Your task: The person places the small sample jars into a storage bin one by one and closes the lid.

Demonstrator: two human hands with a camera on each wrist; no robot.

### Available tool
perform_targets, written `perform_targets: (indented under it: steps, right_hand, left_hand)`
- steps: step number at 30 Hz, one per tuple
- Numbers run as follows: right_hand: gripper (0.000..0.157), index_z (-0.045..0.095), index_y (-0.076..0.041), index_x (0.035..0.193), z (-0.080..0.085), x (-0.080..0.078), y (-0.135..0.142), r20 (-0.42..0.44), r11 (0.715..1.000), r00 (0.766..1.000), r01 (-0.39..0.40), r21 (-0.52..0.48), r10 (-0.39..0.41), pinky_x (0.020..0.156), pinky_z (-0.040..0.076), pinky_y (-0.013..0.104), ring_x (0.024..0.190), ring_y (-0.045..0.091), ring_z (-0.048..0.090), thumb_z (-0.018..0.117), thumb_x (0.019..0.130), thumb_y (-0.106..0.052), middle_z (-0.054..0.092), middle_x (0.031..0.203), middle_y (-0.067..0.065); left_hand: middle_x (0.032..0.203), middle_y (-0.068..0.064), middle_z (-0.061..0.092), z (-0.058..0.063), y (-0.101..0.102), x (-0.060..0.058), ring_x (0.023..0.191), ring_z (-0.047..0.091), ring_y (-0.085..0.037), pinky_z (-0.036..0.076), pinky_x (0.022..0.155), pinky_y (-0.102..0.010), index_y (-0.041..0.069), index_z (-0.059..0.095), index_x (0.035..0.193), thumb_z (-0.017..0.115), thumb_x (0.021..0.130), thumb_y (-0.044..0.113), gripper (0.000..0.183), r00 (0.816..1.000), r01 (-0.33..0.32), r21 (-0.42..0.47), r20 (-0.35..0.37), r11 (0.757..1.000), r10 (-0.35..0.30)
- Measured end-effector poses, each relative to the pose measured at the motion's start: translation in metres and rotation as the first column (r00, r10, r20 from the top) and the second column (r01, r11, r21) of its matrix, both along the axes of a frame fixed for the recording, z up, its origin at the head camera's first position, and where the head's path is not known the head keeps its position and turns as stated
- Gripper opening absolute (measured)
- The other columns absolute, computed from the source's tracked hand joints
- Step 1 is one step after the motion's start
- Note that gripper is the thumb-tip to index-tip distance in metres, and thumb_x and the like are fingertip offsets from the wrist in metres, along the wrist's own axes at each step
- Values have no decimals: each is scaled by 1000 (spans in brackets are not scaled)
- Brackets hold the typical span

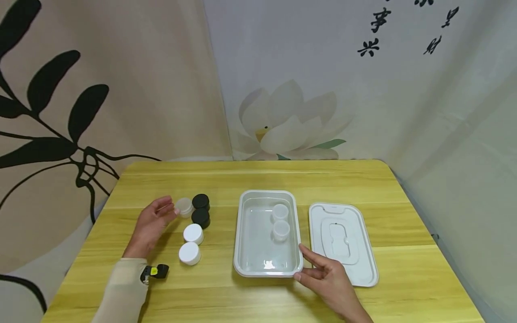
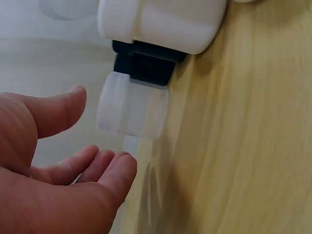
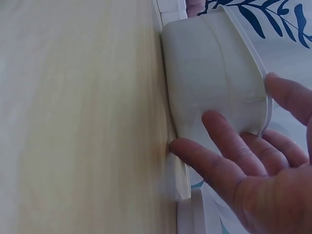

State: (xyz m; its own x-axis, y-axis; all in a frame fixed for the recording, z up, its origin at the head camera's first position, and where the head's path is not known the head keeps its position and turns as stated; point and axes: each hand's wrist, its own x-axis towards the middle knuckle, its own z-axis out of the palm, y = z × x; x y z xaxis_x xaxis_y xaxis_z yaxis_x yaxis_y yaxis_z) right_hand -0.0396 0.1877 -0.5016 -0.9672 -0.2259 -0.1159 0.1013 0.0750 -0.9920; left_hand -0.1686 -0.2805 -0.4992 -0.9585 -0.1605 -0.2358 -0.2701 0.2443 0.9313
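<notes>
My left hand (image 1: 155, 222) is beside a frosted clear jar (image 1: 184, 207) at the left of the table. In the left wrist view, the thumb and loosely bent fingers stand apart from the jar (image 2: 132, 105), with nothing between them. My right hand (image 1: 325, 273) is at the near right corner of a white rectangular plastic box (image 1: 249, 272), touching its rim. In the right wrist view, the fingers spread along the outer wall of the box (image 3: 209, 68). Two small frosted jars (image 1: 280, 229) stand inside the box, toward its right side.
Two black-lidded jars (image 1: 200, 217) stand next to the clear jar, and two white jars (image 1: 189, 253) are nearer the front. A white lid (image 1: 359, 251) with a recessed handle lies right of the box. A printed curtain (image 1: 282, 67) hangs behind the wooden table (image 1: 218, 296).
</notes>
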Motion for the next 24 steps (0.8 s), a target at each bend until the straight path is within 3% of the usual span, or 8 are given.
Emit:
perform_targets:
  steps: [13, 24]
  right_hand:
    - [71, 53, 0, 153, 0, 0, -1, -5, 1000, 1000, 10, -4, -10, 88, 63, 30, 103, 21, 79, 84, 89, -4, 48, 158, 22]
    - [71, 54, -1, 153, -1, 0, -2, -9, 1000, 1000, 20, 3, -20, 88, 63, 30, 103, 20, 79, 84, 88, -4, 49, 158, 22]
  left_hand:
    - [162, -25, 44, -12, 5, -7, 150, 44, -36, 45, 88, -3, 2, 32, 164, 66, 106, 18, 69, 998, 56, 4, 10, 998, -56]
    - [155, -24, 54, -16, 8, -7, 137, 55, -28, 48, 89, -5, 1, 46, 157, 66, 107, 20, 58, 998, 65, -66, -15, 996, -66]
